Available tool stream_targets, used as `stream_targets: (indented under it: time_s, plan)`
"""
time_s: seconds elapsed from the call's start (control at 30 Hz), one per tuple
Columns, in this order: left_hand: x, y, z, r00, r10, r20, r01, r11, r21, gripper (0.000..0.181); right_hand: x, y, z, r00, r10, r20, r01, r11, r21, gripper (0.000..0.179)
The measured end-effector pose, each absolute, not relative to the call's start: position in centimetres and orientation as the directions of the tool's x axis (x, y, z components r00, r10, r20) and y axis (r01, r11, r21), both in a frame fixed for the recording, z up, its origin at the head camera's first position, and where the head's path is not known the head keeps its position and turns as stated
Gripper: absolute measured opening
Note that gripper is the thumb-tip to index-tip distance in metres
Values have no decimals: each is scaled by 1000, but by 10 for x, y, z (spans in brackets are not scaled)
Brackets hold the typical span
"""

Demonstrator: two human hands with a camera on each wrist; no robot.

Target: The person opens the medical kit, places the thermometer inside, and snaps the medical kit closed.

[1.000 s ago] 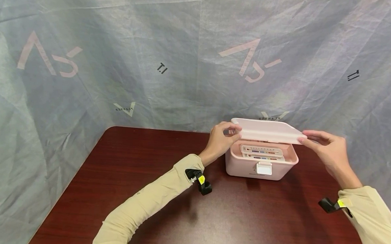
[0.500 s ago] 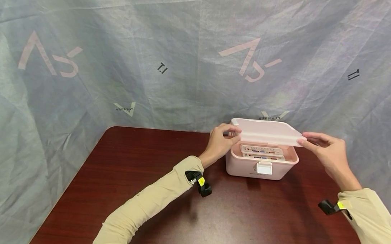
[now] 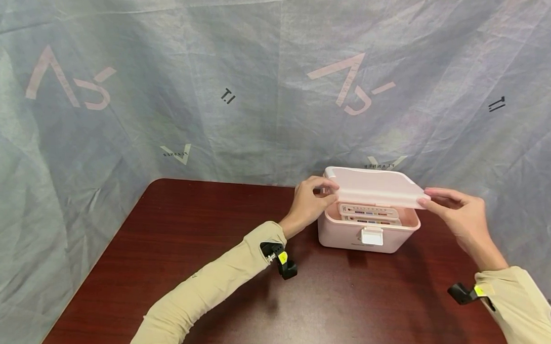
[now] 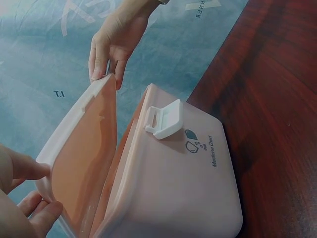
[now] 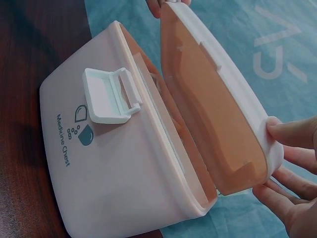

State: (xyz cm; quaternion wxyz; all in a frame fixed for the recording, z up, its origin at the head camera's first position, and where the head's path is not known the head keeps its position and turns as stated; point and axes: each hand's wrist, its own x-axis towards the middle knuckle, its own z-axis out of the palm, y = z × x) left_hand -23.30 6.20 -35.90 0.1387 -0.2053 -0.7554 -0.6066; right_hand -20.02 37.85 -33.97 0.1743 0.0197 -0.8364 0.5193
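Note:
A pale pink medicine chest (image 3: 346,236) stands on the table, its lid (image 3: 377,188) tilted partway up. My left hand (image 3: 307,202) pinches the lid's left corner between thumb and fingers; my right hand (image 3: 465,216) pinches the right corner. On the front, the white latch (image 3: 372,236) is flipped outward. Flat white packs with coloured marks (image 3: 369,211) lie inside, partly covered by the lid. Printed on the front in the right wrist view is a capsule logo with the words Medicine Chest (image 5: 63,141).
The dark red-brown table (image 3: 209,230) reaches left and forward of the chest. Close behind hangs a grey printed cloth (image 3: 259,116). Each sleeve carries a black wrist mount (image 3: 281,261).
Both hands have lowered the lid's front edge slightly, so the opening is a little narrower. The chest has stayed in place.

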Motion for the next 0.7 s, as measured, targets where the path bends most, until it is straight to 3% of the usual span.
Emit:
stream_targets:
  time_s: [0.7]
  plan:
    - [-228, 63, -366, -882, 138, 451, 470, 179, 864, 13, -198, 379, -350, -940, 160, 300, -190, 484, -854, 45]
